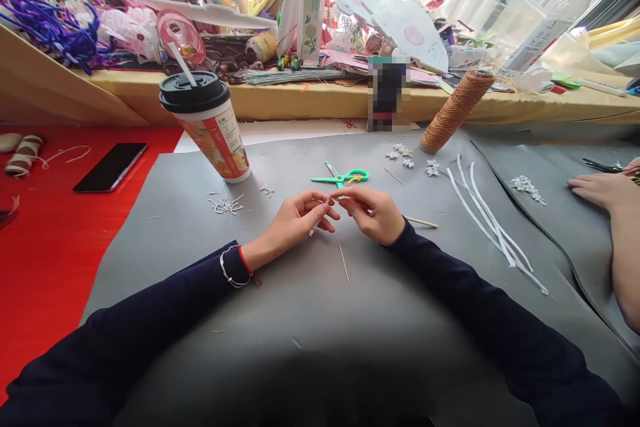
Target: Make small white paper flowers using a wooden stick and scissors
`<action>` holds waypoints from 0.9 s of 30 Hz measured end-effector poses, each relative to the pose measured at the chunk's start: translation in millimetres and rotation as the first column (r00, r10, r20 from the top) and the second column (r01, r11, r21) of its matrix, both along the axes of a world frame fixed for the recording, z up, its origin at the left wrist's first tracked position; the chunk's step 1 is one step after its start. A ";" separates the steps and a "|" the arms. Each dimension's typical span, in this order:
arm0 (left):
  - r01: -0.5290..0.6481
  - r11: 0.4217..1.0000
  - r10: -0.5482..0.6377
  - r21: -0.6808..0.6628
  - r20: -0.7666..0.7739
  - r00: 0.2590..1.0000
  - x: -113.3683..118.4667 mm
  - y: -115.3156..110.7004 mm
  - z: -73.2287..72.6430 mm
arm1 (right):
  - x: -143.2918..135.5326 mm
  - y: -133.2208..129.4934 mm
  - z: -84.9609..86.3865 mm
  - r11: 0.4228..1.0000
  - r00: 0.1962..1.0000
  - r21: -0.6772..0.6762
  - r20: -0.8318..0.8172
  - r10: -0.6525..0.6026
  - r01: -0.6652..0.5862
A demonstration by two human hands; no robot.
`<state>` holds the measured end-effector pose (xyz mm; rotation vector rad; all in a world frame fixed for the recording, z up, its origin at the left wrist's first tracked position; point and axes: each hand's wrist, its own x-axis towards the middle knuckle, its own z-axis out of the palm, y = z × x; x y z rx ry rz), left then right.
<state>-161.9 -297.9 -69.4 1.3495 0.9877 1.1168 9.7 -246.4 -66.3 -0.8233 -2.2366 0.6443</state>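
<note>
My left hand (306,215), its fingers curled, pinches a narrow white strip (313,229) whose lower end pokes out below the fingers. My right hand (373,213) is closed beside it, its index fingertip meeting the strip's upper end. What else lies inside the right fingers is hidden. Just beyond both hands lie green-handled scissors (340,177) with the blades apart. A thin wooden stick (345,265) rests on the grey mat (300,320) below the hands. Another stick (423,222) shows past my right hand; whether it is held is unclear.
A lidded paper cup (213,133) stands left, near white cord scraps (226,205). Right are small white knotted pieces (433,167), a brown twine spool (456,110) and long white strips (487,220). A phone (111,167) lies left. Another person's hand (603,190) is at far right.
</note>
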 end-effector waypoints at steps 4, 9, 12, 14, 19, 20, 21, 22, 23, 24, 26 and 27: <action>0.032 0.999 -0.031 0.029 -0.028 0.999 -0.8 -0.4 1.3 | 0.4 -0.4 1.5 1.000 1.000 -0.030 -0.013 -0.008 0.008; 0.023 0.960 0.058 0.280 -0.279 0.958 -8.1 1.5 -1.6 | 2.5 0.1 4.1 0.998 0.997 -0.062 -0.076 -0.021 0.016; -0.021 0.853 0.295 0.521 -0.450 0.843 -16.0 6.6 -6.7 | 3.5 -0.2 6.6 0.995 0.994 -0.102 -0.105 -0.013 0.002; 0.025 0.787 0.389 0.616 -0.527 0.756 -21.2 10.1 -7.8 | 3.5 -0.7 8.2 0.993 0.994 -0.121 -0.110 -0.011 -0.003; 0.298 0.666 0.361 0.684 -0.645 0.674 -28.6 12.7 1.0 | 1.3 -1.0 9.0 0.989 0.995 -0.142 -0.099 0.014 -0.028; 0.314 0.624 0.366 0.716 -0.623 0.692 -28.7 12.5 3.3 | 0.7 -0.7 8.4 0.989 0.995 -0.142 -0.095 0.018 -0.032; 0.312 0.572 0.380 0.758 -0.582 0.719 -28.4 12.3 5.4 | 0.0 -0.2 7.7 0.989 0.995 -0.142 -0.092 0.027 -0.040; 0.291 0.523 0.397 0.801 -0.531 0.749 -27.8 12.4 7.2 | -0.6 0.3 6.9 0.988 0.995 -0.143 -0.089 0.038 -0.051; 0.253 0.488 0.411 0.835 -0.476 0.778 -26.8 12.7 8.9 | -1.2 0.9 6.2 0.987 0.995 -0.145 -0.086 0.051 -0.063; 0.195 0.477 0.423 0.857 -0.418 0.804 -25.5 13.5 10.4 | -1.7 1.4 5.6 0.986 0.994 -0.148 -0.082 0.066 -0.078; 0.030 0.547 0.443 0.837 -0.319 0.838 -22.4 16.2 12.7 | -2.7 2.1 4.9 0.983 0.993 -0.154 -0.073 0.093 -0.103; -0.058 0.618 0.444 0.784 -0.287 0.849 -20.8 18.2 13.2 | -3.1 2.2 4.9 0.981 0.992 -0.154 -0.073 0.104 -0.115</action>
